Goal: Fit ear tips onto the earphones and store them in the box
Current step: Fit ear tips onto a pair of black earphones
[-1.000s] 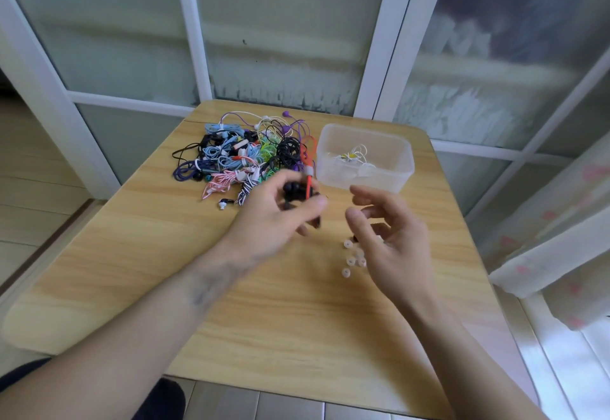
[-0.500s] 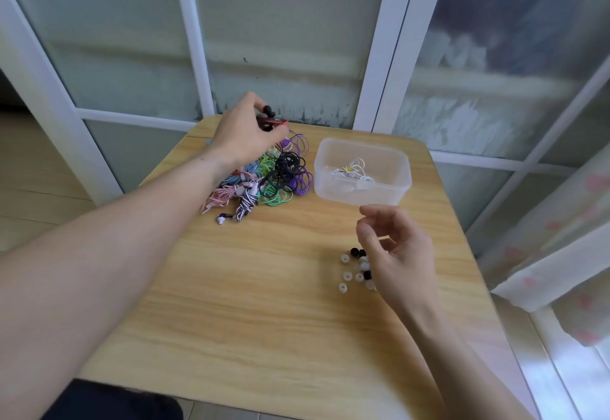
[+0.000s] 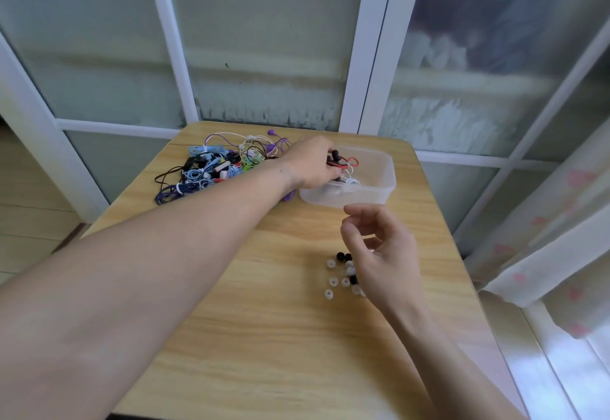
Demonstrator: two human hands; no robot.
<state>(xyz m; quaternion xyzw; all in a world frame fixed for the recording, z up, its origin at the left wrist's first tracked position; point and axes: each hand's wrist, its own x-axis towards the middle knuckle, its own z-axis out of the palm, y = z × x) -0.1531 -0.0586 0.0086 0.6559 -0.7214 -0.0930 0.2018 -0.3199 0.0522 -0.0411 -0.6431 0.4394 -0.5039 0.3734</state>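
Wooden tabletop set against a white-framed frosted glass partition; positions are given relative to the clear plastic box, which stands near the tabletop's far right corner.

Left of the box: a tangled pile of earphones in blue, purple, black, green and white cords, lying along the far edge of the tabletop and reaching up to the box's left wall.

At the box: the person's left hand reaches across its left rim, the forearm stretching back toward the near left. The fingers are curled around a red-and-black earphone set, held over the box's interior; a black earbud sticks up above the fingers and a loop of red cord extends to the right of them. Below it, a coiled white earphone set lies on the box floor.

In front of the box: the right hand hovers above the tabletop, well apart from the left hand, with fingers loosely curled and the thumb near the index fingertip; whether anything is held between them cannot be told. Under and just left of this hand, a scatter of loose ear tips, mostly translucent white with a few black, lies on the tabletop.

Right of the box: a white curtain with pink marks hangs past the tabletop's right edge.
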